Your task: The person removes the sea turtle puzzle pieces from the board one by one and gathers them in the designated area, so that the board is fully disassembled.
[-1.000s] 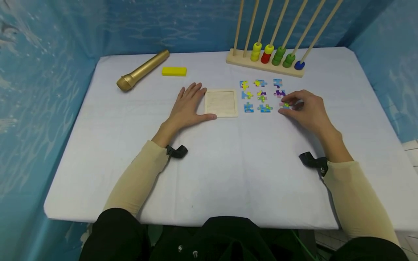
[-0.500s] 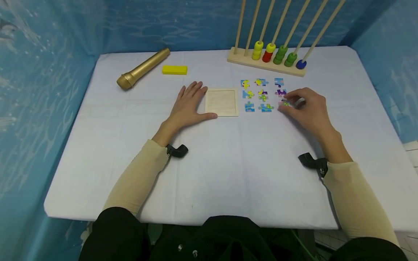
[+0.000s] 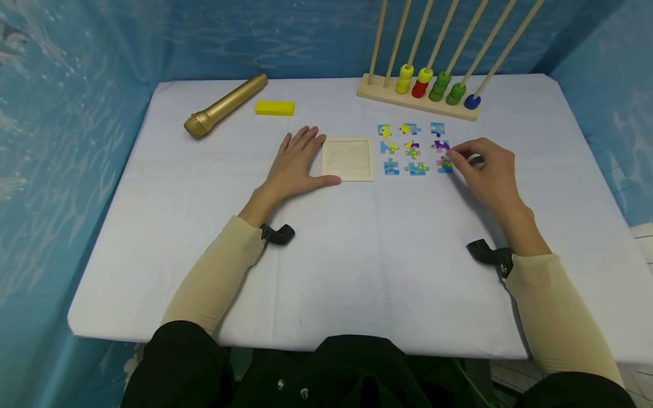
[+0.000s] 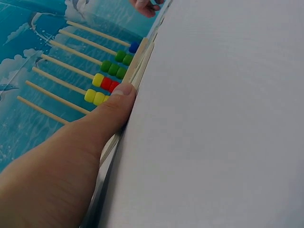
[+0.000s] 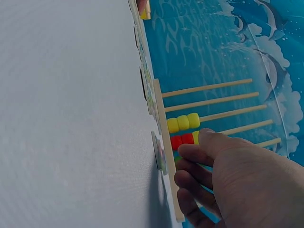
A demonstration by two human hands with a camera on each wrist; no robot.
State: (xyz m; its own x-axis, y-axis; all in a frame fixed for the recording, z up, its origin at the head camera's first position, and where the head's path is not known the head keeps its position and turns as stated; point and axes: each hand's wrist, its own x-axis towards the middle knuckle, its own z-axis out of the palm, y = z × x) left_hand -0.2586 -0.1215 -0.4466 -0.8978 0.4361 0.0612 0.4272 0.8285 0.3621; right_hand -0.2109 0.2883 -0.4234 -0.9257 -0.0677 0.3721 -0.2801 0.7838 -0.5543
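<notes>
My left hand [image 3: 293, 165] lies with fingers spread at the left side of a small square wooden puzzle tray [image 3: 371, 160], its thumb along the near left corner. To the right of the tray, several colourful jigsaw pieces are laid out in three rows. My right hand [image 3: 487, 170] hovers beside the lower right jigsaw piece [image 3: 445, 166], fingers loosely bent and holding nothing. In the right wrist view that hand [image 5: 247, 175] appears above the table surface, with a jigsaw piece [image 5: 159, 152] lying apart from its fingers. The left wrist view shows the left thumb [image 4: 118, 102] against the tray's edge.
A wooden bead rack [image 3: 418, 102] with upright rods and coloured beads stands at the back right. A gold microphone [image 3: 224, 106] and a yellow block [image 3: 275, 107] lie at the back left. White cloth covers the table [image 3: 357, 272].
My right hand has let go of the lower right jigsaw piece and drawn slightly right, so more of the piece shows. The left hand stays at the tray.
</notes>
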